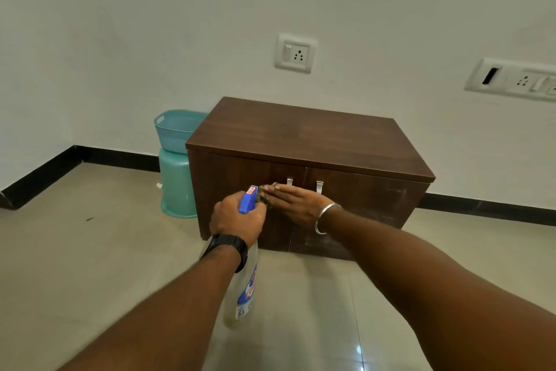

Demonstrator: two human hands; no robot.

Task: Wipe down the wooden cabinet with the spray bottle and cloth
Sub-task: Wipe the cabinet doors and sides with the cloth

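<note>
Dark wooden cabinet (301,136) against a white wall (120,39) — tiled floor (90,256) below.
Left hand (236,218) grips the spray bottle (244,286); right hand (296,202), fingers flat, presses the cloth (266,196) on the left door. Teal basket (176,130) at its nine o'clock, socket (296,53) at twelve.

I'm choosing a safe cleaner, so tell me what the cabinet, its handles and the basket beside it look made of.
Cabinet: dark brown wood-grain board, probably laminate, judging by the even streaks and low sheen.
Handles: pale metal, likely, given the thin, bent, silvery strips.
Basket: teal moulded plastic, matte, with perforated walls.
</note>
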